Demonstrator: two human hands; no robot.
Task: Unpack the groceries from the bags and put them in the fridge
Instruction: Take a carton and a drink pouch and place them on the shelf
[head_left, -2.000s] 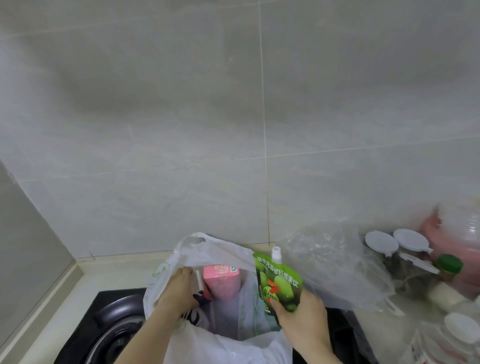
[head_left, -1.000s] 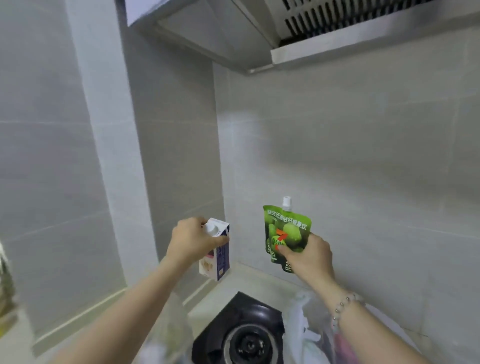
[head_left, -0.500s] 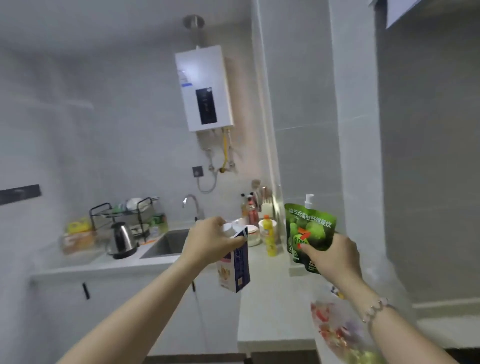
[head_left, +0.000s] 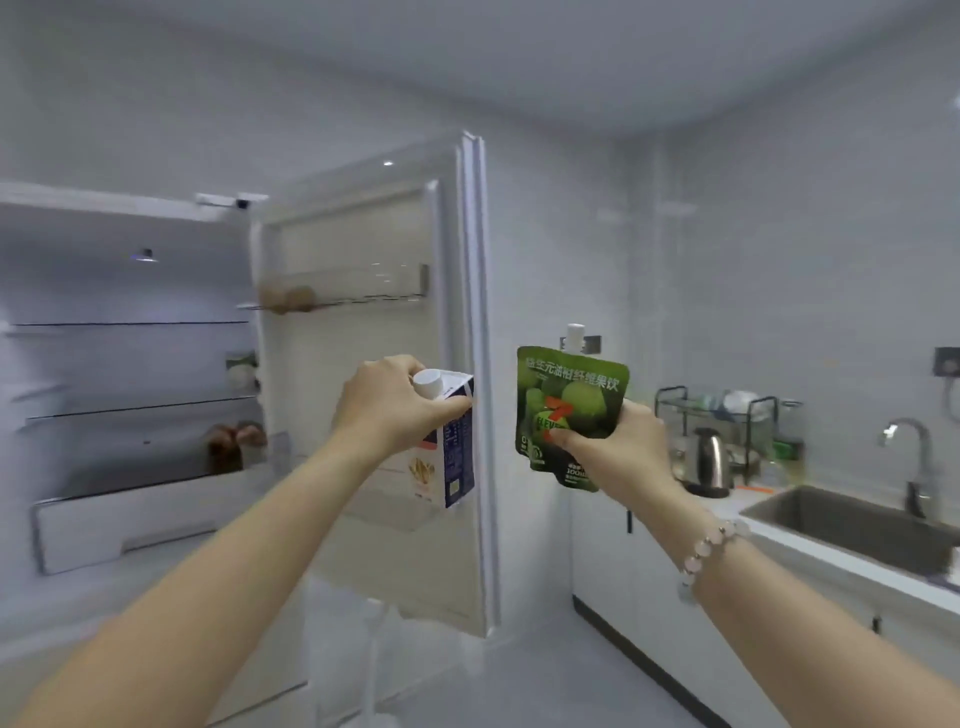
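Left hand (head_left: 387, 405) fingers are gripping the carton (head_left: 449, 457) top; right hand (head_left: 621, 452) fingers are pinching the pouch (head_left: 569, 405) before the open fridge (head_left: 130, 364).

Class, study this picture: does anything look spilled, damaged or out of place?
Nothing stands out. The left hand grips a capped carton, the right hand a capped pouch; no spill shows, and the fridge door stands open.

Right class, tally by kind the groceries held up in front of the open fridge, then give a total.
White-and-blue cardboard carton with white screw cap, in the left hand: 1
Green plastic spouted drink pouch, in the right hand: 1
Total: 2
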